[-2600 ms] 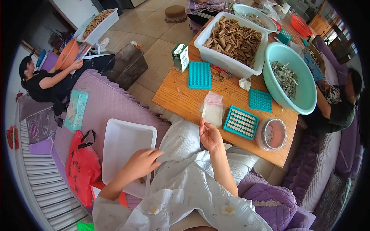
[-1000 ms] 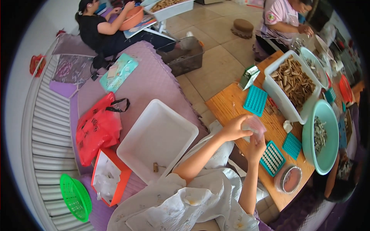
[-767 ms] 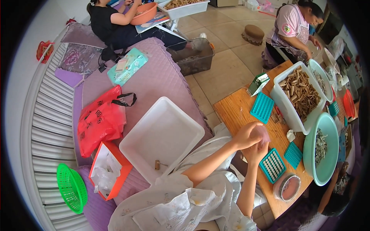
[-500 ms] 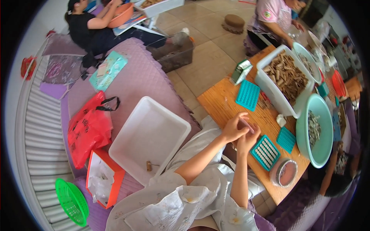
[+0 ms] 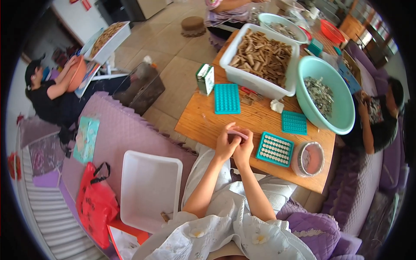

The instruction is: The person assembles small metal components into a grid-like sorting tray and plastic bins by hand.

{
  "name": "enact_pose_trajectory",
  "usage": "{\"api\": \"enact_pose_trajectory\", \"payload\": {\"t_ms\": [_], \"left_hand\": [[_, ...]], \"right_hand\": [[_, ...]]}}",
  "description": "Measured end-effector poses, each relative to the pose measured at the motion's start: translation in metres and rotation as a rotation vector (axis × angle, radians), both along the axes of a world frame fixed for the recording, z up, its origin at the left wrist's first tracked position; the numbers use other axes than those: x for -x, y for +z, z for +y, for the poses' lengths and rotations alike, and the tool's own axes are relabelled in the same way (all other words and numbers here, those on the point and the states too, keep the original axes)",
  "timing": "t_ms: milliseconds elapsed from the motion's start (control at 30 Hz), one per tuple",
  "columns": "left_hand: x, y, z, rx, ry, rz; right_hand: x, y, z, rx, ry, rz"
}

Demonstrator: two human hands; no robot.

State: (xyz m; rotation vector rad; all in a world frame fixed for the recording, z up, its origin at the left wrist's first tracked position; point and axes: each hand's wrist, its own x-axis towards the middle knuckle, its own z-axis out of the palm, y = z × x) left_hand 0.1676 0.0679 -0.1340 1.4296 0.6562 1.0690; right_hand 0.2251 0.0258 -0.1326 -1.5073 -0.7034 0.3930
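Note:
Both hands meet at the near edge of the wooden table (image 5: pixel 195 117). My left hand (image 5: pixel 225 143) is closed round a small pink, elongated piece (image 5: pixel 238 134), whose kind I cannot make out. My right hand (image 5: pixel 244 147) grips the same piece from the other side, and the fingers partly cover it. Just right of my hands lies a teal tray (image 5: pixel 258 157) holding rows of small round white pieces. Beside that stands a clear tub (image 5: pixel 296 160) lined with plastic, with pink material inside.
Two teal trays (image 5: pixel 227 99) with pitted tops lie farther back. A white bin (image 5: pixel 225 60) of brown pieces and a green basin (image 5: pixel 349 117) of small silvery pieces stand beyond. At left, a white tray (image 5: pixel 149 190) and a red bag (image 5: pixel 97 203) rest on the purple cover. Other people sit around.
The view has swung to the right, so the table sits more in the middle. My hands stay together on the pink piece, which shows a little more between the fingers.

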Motion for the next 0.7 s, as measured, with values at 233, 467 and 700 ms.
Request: {"api": "enact_pose_trajectory", "payload": {"t_ms": [233,467,700], "left_hand": [[0.004,0.008,0.012,-0.04,0.006,0.254],[-0.001,0.029,0.03,-0.025,-0.149,0.387],[-0.02,0.041,0.017,0.111,-0.324,0.263]], "right_hand": [[-0.008,0.022,0.004,0.158,-0.112,-0.012],[-0.029,0.029,0.003,0.102,-0.104,0.258],[-0.041,0.039,-0.023,0.013,-0.015,0.348]]}}
